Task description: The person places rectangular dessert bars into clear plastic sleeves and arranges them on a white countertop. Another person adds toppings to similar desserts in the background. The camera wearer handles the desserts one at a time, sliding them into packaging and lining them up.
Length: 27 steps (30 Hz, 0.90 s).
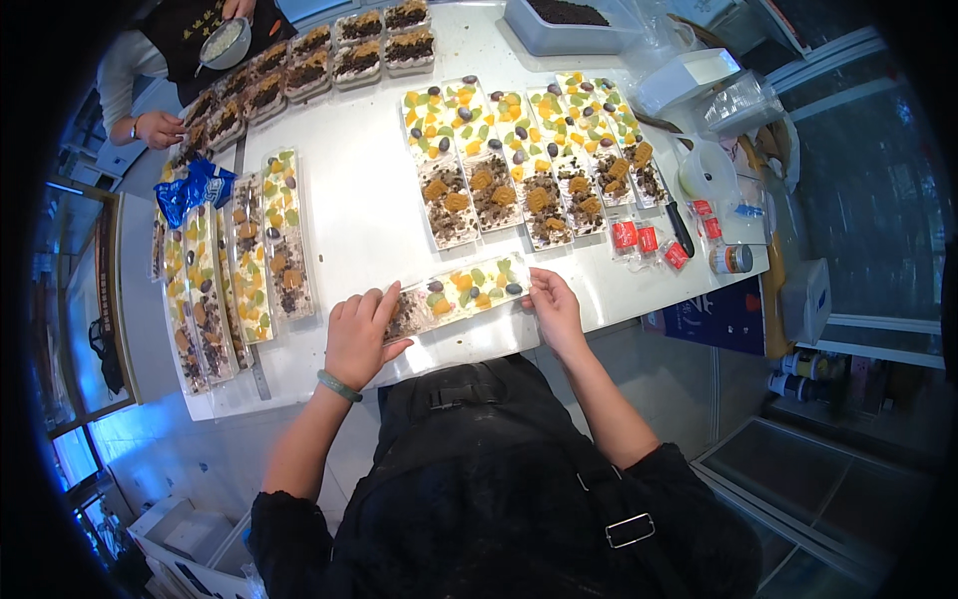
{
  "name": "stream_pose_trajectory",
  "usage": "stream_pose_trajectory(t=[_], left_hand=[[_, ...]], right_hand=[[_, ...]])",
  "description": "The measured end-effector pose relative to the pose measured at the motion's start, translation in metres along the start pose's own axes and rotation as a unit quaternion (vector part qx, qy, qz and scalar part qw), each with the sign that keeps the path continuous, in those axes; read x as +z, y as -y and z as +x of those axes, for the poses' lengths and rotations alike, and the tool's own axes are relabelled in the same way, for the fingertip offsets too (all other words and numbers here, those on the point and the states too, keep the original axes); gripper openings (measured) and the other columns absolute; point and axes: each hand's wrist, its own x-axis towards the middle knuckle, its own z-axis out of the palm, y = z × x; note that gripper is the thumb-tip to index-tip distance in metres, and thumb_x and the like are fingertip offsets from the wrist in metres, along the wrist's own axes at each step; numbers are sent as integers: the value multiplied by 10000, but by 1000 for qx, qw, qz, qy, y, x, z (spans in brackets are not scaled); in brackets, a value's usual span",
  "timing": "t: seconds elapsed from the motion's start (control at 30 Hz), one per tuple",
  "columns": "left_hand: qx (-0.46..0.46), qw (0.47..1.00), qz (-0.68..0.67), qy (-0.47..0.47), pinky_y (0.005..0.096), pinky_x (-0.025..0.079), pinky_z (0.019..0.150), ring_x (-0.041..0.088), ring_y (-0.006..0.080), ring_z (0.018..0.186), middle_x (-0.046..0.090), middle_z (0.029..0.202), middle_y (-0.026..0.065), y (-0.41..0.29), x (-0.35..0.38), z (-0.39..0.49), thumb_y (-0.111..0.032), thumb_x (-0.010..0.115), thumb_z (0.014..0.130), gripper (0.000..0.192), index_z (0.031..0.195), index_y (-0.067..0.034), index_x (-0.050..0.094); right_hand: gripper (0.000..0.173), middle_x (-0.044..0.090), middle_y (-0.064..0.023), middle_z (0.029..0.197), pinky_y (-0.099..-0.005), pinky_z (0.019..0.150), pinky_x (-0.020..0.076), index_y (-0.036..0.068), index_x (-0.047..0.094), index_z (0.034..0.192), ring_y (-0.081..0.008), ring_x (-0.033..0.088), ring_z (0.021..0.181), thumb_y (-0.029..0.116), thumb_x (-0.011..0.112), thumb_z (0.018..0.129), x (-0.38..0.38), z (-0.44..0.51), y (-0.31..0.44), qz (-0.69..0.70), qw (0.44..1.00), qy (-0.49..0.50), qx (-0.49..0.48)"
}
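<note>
Before me at the table's front edge lies a long, narrow cake box (473, 290), slightly slanted. Its cream top bears orange and green fruit pieces and dark grapes, with brown crumbs towards the left end. My left hand (361, 329), with a green bangle at the wrist, grips that left end, fingers over the top and thumb along the near side. At the other end, my right hand (555, 305) holds the corner between thumb and fingers. Behind it stands a row of similar long cakes (516, 176), topped with fruit, crumbs and biscuits.
Lidded long cakes (288, 239) are at left, under a blue wrapper (193, 189). A co-worker's hand (159, 129) is near square dessert boxes (307, 69). At right are a black-handled knife (679, 228), red packets (647, 238), a jar (730, 259) and a crumb tub (566, 34).
</note>
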Motion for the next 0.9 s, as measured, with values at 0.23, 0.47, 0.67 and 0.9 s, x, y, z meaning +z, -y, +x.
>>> stream_pose_trajectory(t=[0.23,0.47,0.67,0.9], left_hand=[[37,999,-11,6,432,455,917,591,295,1034,614,1191,87,15,-7,8,-478,794,757,866,1470,-82,503],[74,997,-24,15,433,452,917,597,287,1049,618,1179,86,30,-13,10,-472,799,727,882,1462,-83,506],[72,997,-15,25,430,450,918,592,284,1043,614,1166,78,30,-14,11,-486,795,719,898,1468,-88,500],[64,998,-11,24,410,449,899,582,260,1023,601,1147,55,31,-11,11,-507,792,714,912,1484,-120,495]], right_hand=[[331,623,25,887,-233,705,479,54,632,1347,-61,550,761,212,508,1084,-8,35,32,-193,976,87,-45],[267,681,-81,815,-325,714,508,18,674,1042,-165,630,736,259,560,1050,-2,37,35,-264,954,129,-56],[255,659,-72,784,-313,652,505,13,683,1029,-133,609,676,235,561,1051,3,36,32,-254,961,106,-37],[254,650,-35,897,-260,668,569,4,628,1196,-105,644,739,201,510,1086,-6,-11,28,-146,984,77,63]])
